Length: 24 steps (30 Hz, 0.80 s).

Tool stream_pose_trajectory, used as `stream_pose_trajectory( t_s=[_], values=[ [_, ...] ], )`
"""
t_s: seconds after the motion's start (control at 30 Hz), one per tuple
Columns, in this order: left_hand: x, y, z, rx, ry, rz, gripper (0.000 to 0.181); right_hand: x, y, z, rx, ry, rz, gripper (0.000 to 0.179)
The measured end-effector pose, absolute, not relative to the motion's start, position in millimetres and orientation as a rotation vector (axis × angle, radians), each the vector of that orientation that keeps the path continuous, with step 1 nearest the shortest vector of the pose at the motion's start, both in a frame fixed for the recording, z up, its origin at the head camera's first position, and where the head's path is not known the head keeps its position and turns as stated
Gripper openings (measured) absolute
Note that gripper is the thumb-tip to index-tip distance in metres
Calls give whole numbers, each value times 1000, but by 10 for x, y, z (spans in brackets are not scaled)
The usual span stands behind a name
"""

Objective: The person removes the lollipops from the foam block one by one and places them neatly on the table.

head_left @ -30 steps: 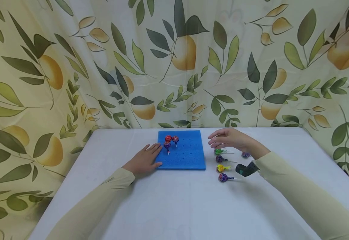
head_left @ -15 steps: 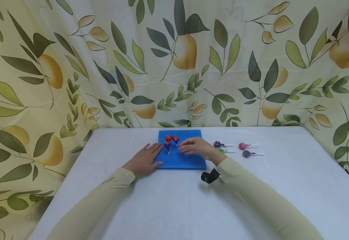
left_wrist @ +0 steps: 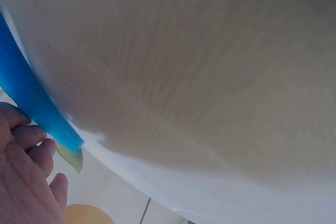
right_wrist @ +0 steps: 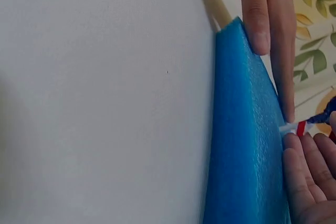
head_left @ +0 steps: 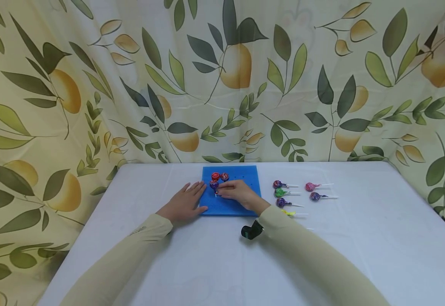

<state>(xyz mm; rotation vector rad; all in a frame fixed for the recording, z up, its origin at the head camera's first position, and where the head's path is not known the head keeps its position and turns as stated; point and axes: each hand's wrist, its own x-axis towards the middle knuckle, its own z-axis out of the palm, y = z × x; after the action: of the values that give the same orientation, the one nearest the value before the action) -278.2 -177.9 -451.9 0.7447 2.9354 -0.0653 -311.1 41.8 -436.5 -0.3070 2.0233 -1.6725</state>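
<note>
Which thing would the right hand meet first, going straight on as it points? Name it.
Probably the purple lollipop on the blue board, close ahead of the fingers; whether they already touch is unclear.

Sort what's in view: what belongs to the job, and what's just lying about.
Belongs to the job:
blue board
three lollipops standing in it
loose lollipops at right, likely

Just around it:
patterned curtain
white tabletop
black device at the right wrist

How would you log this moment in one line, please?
left hand: rests on blue foam board, left edge | right hand: at front standing purple lollipop, grip unclear | loose lollipops: lying right of board
</note>
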Motion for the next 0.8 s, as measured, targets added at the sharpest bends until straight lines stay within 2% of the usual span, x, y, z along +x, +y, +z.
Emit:
stream_pose_trajectory(
  t_s=[0.4,0.8],
  values=[
    [-2777,-1796,-4525,811,2941,-27,77,-3090,257,-4470,-255,2353,-1504,27],
    [-2780,-1776,-4521,794,2933,-37,77,-3023,160,-4552,-279,2572,-1518,19]
  ],
)
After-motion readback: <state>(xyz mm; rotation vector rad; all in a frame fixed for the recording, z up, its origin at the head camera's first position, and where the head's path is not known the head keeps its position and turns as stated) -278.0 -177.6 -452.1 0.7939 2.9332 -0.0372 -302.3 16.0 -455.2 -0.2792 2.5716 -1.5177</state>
